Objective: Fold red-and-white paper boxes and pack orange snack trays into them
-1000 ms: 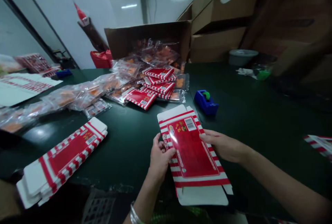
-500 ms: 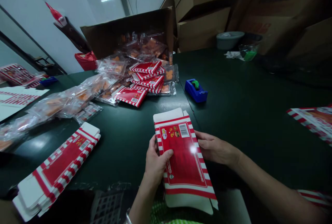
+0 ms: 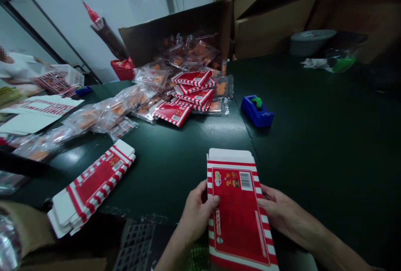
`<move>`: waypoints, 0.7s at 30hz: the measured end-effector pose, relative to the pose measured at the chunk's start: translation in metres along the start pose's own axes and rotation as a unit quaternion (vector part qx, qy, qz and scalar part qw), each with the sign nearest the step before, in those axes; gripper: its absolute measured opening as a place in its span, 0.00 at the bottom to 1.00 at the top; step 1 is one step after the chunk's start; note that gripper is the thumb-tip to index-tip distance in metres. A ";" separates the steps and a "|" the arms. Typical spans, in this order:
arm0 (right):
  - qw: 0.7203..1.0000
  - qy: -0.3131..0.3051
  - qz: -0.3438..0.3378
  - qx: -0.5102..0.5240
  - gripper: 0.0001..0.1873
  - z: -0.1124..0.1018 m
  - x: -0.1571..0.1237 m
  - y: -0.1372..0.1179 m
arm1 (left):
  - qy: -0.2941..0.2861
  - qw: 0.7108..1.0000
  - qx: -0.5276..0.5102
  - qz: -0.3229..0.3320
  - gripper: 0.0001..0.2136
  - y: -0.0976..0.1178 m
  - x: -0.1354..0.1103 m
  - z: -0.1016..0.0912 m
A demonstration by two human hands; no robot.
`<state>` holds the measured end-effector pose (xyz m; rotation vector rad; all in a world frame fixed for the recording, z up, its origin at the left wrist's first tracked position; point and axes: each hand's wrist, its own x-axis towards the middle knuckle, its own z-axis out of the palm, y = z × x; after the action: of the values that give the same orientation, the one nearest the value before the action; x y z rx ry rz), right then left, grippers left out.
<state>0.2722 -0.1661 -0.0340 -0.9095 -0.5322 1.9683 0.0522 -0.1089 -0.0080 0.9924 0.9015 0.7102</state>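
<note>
Flattened red-striped carton gripped edge-on: left hand thumb on top, right hand fingers curled under; blue tape dispenser at 12 o'clock.

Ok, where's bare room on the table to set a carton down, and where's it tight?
Widest patch: dark tabletop right of the blue tape dispenser. Smaller: between the flat carton stack and the carton in the left hand and right hand. Crowded: top middle, around the clear bags of orange pieces and stacked red-striped cartons.
</note>
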 end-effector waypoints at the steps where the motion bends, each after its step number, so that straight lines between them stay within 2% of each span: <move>1: 1.000 -0.001 0.007 0.002 0.30 -0.002 -0.001 0.001 | 0.013 1.000 -0.003 0.002 0.23 0.000 0.003 -0.001; 4: 1.000 0.002 0.012 0.010 0.38 -0.004 -0.002 -0.001 | 0.046 0.999 -0.028 -0.006 0.39 -0.001 0.010 -0.005; 6: 1.000 0.019 0.012 0.007 0.47 -0.003 -0.002 -0.006 | 0.012 0.999 -0.034 -0.026 0.43 -0.001 0.012 -0.007; 8: 0.999 0.049 0.001 -0.010 0.53 -0.001 -0.002 -0.010 | -0.041 0.997 -0.033 -0.049 0.43 0.000 0.011 -0.008; 10: 0.997 0.063 -0.014 -0.035 0.54 0.000 -0.003 -0.011 | -0.061 0.996 -0.017 -0.061 0.40 0.003 0.011 -0.008; 12: 0.996 0.060 -0.026 -0.057 0.52 0.001 -0.002 -0.010 | -0.029 0.999 0.021 -0.035 0.34 0.006 0.015 -0.007; 14: 0.994 0.067 -0.041 -0.072 0.53 0.002 -0.002 -0.009 | 0.028 0.999 0.045 0.005 0.26 0.007 0.021 -0.003; 16: 0.991 0.088 -0.061 -0.079 0.57 0.003 -0.003 -0.011 | 0.049 0.998 0.026 0.020 0.26 0.006 0.027 -0.001; 19: 0.988 0.095 -0.079 -0.094 0.58 0.004 -0.007 -0.016 | 0.001 0.999 -0.031 -0.011 0.31 0.004 0.029 0.000; 21: 0.986 0.088 -0.073 -0.119 0.55 0.004 -0.013 -0.020 | -0.027 0.999 -0.031 -0.035 0.29 0.003 0.028 0.000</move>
<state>0.2838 -0.1668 -0.0131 -1.1483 -0.7207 1.6981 0.0643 -0.0843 -0.0133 0.9168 0.8590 0.6453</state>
